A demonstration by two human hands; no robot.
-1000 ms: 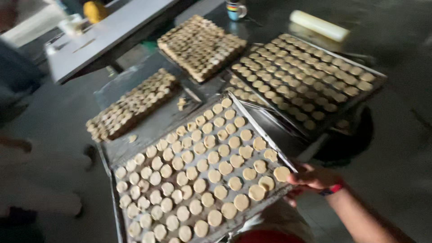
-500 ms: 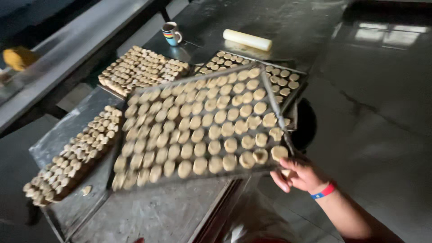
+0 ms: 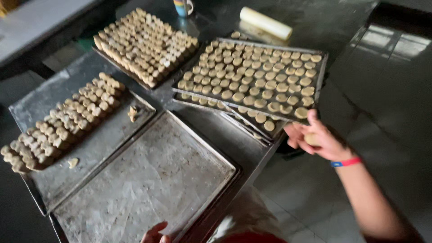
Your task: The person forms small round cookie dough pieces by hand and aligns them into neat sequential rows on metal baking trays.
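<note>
Dim room, glossy tiled floor (image 3: 396,85), dark metal table (image 3: 211,128). My right hand (image 3: 315,137) is at the near corner of the full cookie tray (image 3: 320,67), which sits on stacked trays. Its fingers are curled around a pale dough piece (image 3: 310,138). My left hand (image 3: 155,234) touches the empty tray (image 3: 148,180); I can't tell its grip. Step, I judge: seating the full tray. Letting go calls for it lying flat.

My near tray (image 3: 148,180) lies bare and open to reach; stacked full trays (image 3: 252,72) crowd my right hand (image 3: 315,137), biscuit rows (image 3: 58,126) block left.
</note>
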